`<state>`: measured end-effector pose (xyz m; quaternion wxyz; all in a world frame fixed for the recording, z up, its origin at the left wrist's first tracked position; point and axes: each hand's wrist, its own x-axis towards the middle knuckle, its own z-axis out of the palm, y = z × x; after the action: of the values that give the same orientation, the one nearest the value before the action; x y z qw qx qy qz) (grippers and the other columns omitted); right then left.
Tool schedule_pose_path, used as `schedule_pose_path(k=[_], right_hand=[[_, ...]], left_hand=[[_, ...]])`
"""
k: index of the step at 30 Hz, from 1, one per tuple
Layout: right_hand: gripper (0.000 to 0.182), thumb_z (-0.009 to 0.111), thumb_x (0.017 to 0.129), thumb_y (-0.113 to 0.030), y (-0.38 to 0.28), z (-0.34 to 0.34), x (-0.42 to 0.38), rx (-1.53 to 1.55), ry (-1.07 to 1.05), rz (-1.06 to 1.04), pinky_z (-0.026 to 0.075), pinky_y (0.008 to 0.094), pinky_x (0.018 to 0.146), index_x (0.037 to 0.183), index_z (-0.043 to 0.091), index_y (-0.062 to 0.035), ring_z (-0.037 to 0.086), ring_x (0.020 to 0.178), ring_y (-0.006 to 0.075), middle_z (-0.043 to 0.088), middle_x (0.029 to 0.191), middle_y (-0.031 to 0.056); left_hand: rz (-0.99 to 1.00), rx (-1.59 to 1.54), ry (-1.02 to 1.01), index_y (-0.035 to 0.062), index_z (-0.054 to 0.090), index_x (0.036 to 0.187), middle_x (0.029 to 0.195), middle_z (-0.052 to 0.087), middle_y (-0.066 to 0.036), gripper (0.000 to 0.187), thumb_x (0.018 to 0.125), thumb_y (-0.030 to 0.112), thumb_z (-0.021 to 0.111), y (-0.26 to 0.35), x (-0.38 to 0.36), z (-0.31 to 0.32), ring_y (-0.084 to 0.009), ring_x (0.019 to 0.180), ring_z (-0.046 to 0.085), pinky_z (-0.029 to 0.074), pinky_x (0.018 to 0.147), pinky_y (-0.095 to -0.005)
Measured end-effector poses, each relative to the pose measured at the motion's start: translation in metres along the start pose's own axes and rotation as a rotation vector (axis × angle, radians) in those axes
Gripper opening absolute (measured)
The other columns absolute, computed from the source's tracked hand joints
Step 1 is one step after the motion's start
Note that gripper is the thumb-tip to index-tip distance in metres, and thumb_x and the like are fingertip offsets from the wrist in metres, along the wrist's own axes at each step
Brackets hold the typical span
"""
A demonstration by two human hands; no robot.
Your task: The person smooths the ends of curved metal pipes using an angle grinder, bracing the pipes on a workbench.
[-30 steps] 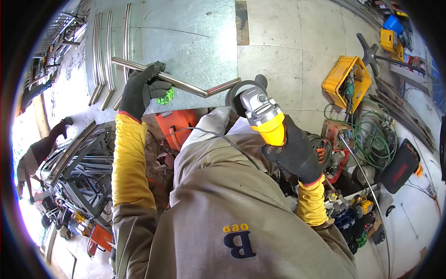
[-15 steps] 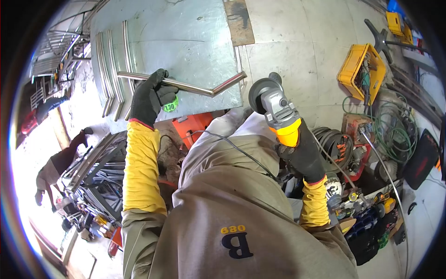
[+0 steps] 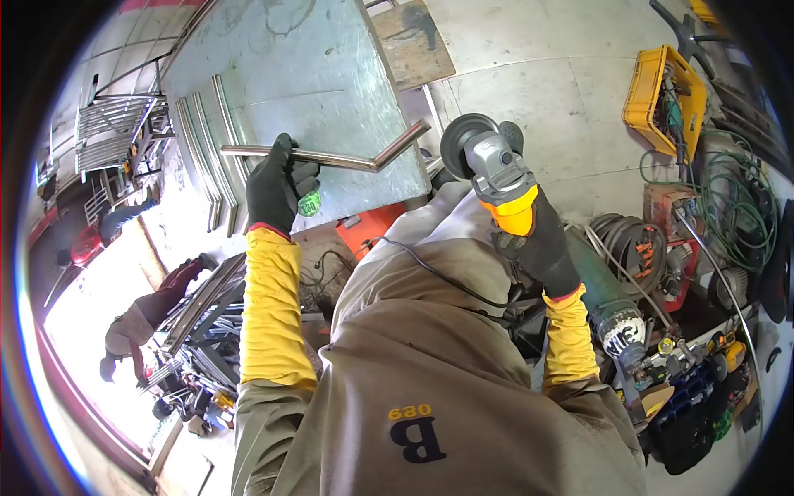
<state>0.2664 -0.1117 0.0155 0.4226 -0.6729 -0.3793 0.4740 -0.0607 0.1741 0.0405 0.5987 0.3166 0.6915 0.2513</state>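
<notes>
My left hand [image 3: 277, 183], in a dark glove, is closed round a shiny bent metal tube [image 3: 341, 159] over the metal-topped table [image 3: 318, 78]. The tube's bend and angled end point to the right. My right hand [image 3: 542, 248], also gloved, grips a grey and yellow angle grinder [image 3: 502, 169]. Its disc [image 3: 468, 147] faces up, close to the tube's right end but apart from it. Three more bent tubes [image 3: 203, 157] lie side by side at the table's left. The grinder's cable runs across my lap.
A yellow crate [image 3: 645, 103] stands at the upper right. Hoses, a gas cylinder [image 3: 597, 293] and tools lie to my right. An orange box [image 3: 370, 227] sits under the table edge. Another person [image 3: 136, 322] bends over metal frames at the left.
The camera view has turned, so the table looks tilted. Both hands keep their holds, the grinder now slightly higher and farther right in view. The other person has changed posture.
</notes>
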Motion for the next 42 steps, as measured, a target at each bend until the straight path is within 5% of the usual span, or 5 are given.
schedule_pose_path(k=[5,11,25,30,42], right_hand=[[0.080,0.096,0.083,-0.022,0.005,-0.006,-0.008,0.051,0.045,0.071,0.059,0.0442,0.098,0.149,0.055,-0.0007,0.076,0.114,0.0400,0.076,0.129,0.0226],[0.070,0.088,0.088,-0.001,0.003,-0.022,-0.012,0.070,0.081,0.025,0.059,0.0355,0.096,0.151,0.058,-0.0029,0.073,0.103,0.0180,0.075,0.117,0.0075],[0.071,0.090,0.086,-0.006,-0.014,-0.038,0.054,0.056,-0.109,0.028,0.058,0.0343,0.094,0.149,0.058,-0.0027,0.070,0.102,0.0143,0.074,0.119,0.0040],[0.075,0.092,0.086,-0.021,-0.036,-0.044,0.060,-0.126,-0.136,-0.047,0.062,0.0478,0.082,0.148,0.054,-0.0014,0.078,0.097,0.0438,0.078,0.105,0.0241],[0.065,0.092,0.084,-0.010,-0.025,-0.043,0.082,-0.102,-0.214,-0.013,0.060,0.0393,0.092,0.142,0.061,-0.0024,0.076,0.100,0.0238,0.079,0.116,0.0117]], left_hand=[[0.073,0.196,0.111,0.0005,0.072,0.121,0.092,0.073,-0.011,0.037,0.106,0.033,0.081,0.004,-0.019,0.005,-0.0202,0.076,0.072,0.057,0.066,-0.0332],[1.367,1.264,-0.043,0.0086,0.071,0.142,0.147,0.068,-0.017,0.057,0.092,0.031,0.089,-0.015,-0.050,0.030,-0.0420,0.142,0.059,0.041,0.124,-0.0569],[1.191,1.086,0.207,0.0102,0.075,0.142,0.151,0.065,-0.020,0.046,0.097,0.018,0.069,-0.060,-0.034,0.119,-0.0497,0.149,0.051,0.024,0.132,-0.0660],[1.127,1.073,0.177,0.0159,0.073,0.145,0.156,0.061,-0.017,0.049,0.098,0.026,0.068,-0.062,-0.033,0.115,-0.0488,0.155,0.044,0.019,0.134,-0.0687],[1.143,1.050,0.258,0.0171,0.078,0.133,0.152,0.066,-0.008,0.047,0.086,0.011,0.080,-0.057,-0.033,0.122,-0.0421,0.150,0.052,0.029,0.132,-0.0648]])
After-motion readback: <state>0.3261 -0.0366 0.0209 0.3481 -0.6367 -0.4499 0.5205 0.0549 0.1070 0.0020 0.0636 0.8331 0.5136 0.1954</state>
